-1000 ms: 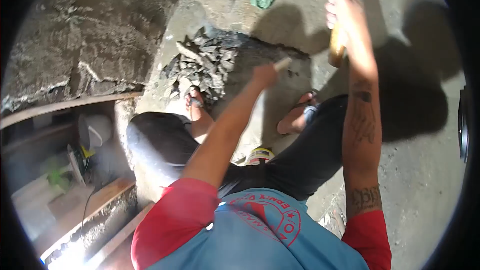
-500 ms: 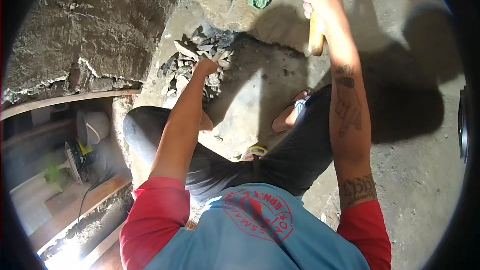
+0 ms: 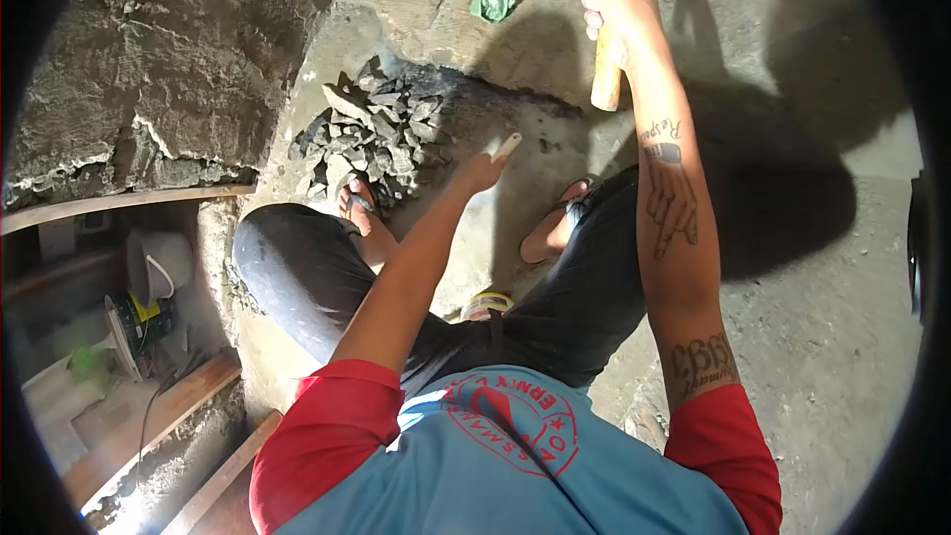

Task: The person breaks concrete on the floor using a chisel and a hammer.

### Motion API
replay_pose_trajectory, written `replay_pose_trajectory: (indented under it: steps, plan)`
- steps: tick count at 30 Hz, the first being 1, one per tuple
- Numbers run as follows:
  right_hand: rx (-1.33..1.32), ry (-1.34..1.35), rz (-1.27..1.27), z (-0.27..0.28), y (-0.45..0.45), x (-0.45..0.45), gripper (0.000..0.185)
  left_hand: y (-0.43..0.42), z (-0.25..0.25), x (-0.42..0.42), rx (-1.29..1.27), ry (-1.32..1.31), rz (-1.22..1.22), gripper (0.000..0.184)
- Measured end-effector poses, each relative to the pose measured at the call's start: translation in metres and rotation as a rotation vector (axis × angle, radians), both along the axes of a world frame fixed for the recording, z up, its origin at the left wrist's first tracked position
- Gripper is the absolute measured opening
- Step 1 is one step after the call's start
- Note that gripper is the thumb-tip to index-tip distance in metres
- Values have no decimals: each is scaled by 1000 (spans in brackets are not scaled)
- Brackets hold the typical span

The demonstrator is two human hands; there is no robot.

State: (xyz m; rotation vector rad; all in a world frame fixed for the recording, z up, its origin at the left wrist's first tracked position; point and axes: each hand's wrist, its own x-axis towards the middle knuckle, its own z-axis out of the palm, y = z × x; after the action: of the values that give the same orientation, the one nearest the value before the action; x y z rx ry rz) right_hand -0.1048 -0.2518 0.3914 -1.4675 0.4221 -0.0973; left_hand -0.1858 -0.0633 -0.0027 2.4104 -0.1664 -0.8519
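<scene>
Head view: grey concrete floor (image 3: pixel 832 337) fills most of it, strong light, hard shadows. Dark rough masonry surface (image 3: pixel 198 50) upper left. Teal shirt with red sleeves (image 3: pixel 426 500), round red print on the front: a star, bits like "SMAN" and "ERNI", rest lost in folds. Dark trousers with pale smudges (image 3: pixel 307 272), knees spread. Heap of broken grey rubble (image 3: pixel 386 134) ahead of the left foot, almost touching it.

Right hand (image 3: pixel 616 5) wrapped round a thick light-brown wooden handle (image 3: pixel 606 79), held up over the floor, lower end pointing back at the person, top cut off by the frame. Forearm ink partly reads "Respe"; big lettering near the sleeve is upside-down, unclear.

Grey bucket (image 3: pixel 163 263) in the recess at left. Left hand (image 3: pixel 478 174) closed on a short pale stick-like piece (image 3: pixel 507 147), right of the rubble; far end hidden or too blurred to tell. Crumpled green clump (image 3: pixel 493 3) far ahead. Small yellow-rimmed container (image 3: pixel 487 306) between the thighs, label unreadable.
</scene>
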Motion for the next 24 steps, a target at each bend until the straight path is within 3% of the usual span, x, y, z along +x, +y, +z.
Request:
replay_pose_trajectory:
  steps: [2,4,7,8,10,12,17,24]
  plan:
    - [12,-10,-7,2,4,-1,24,-3,14,-9,-62,113,51,64]
    - [-32,44,-42,6,8,-2,22,-1,19,-12,-174,413,266,64]
    - [-37,73,-33,2,10,3,21,5,3,-8,-180,393,452,58]
    - [-38,77,-34,-2,9,5,21,9,-6,-4,-180,396,451,58]
    - [-1,4,42,-7,9,6,24,16,-3,-1,18,-54,303,57]
    - [-17,10,42,-6,14,7,25,18,7,2,54,12,308,58]
    - [-36,26,19,-5,27,11,29,10,18,1,-177,-7,163,62]
    - [-27,51,78,-1,37,13,32,14,-22,1,-105,39,159,60]
